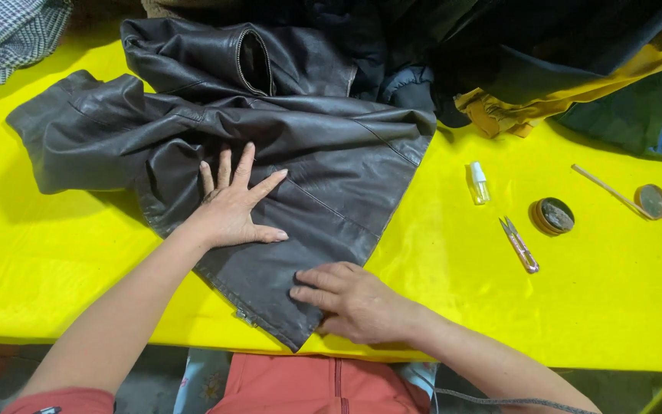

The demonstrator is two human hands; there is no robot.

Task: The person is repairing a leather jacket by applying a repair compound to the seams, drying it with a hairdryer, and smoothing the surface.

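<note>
On the yellow surface (453, 268) I press my left hand (233, 205) flat and open on the dark leather jacket (270, 138), right hand (355, 300) loosely curled at its hem, smoothing seemingly just begun, sleeves still rumpled

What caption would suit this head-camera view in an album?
Left hand and right hand press a dark leather jacket flat on a yellow table.

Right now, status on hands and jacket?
Left hand flat on jacket, fingers spread. Right hand pressing the hem. Snips and bottle lie clear.
</note>
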